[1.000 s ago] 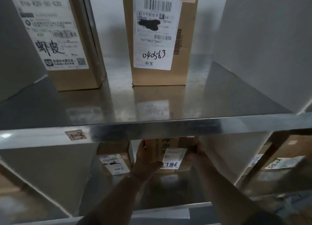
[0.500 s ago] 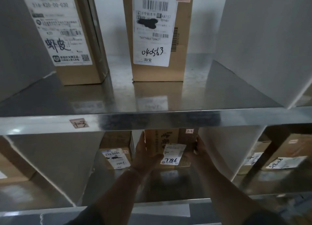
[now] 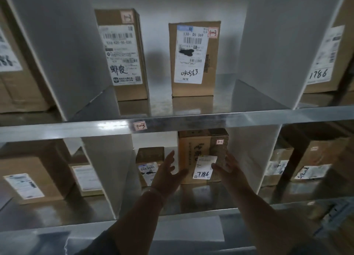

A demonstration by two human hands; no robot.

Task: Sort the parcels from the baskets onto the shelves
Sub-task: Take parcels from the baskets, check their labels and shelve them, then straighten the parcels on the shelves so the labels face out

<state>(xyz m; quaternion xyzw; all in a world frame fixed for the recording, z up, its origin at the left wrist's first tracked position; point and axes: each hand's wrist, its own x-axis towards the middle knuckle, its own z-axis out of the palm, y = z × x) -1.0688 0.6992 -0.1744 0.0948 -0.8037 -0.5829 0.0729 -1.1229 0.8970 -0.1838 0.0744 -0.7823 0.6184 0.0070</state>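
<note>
- The parcel (image 3: 191, 155), a tall brown box with a handwritten number on its white label and a small 2-3 tag near its top right corner, stands upright on the lower shelf (image 3: 191, 199), far back in the middle bay.
- The left hand (image 3: 166, 170) is released, fingers spread, just beside the parcel's left face. I cannot tell whether it touches.
- The right hand (image 3: 229, 166) lies loose at the parcel's right front edge with its thumb across the label's corner. It grips nothing that I can see.
- A smaller box (image 3: 149, 159) sits just left of the parcel, behind the left hand.
- On the upper shelf (image 3: 191, 118), whose rim carries a 1-3 tag, 2 boxes with 1-3 tags stand well apart.
- By my reckoning the step in hand is the tail of placing: the box looks set in its matching bay and the 2 hands are letting go.
- The next move likely calls for drawing both arms straight out under the upper rim without nudging the tall box, then fetching another parcel from a basket. No basket is in view.
</note>
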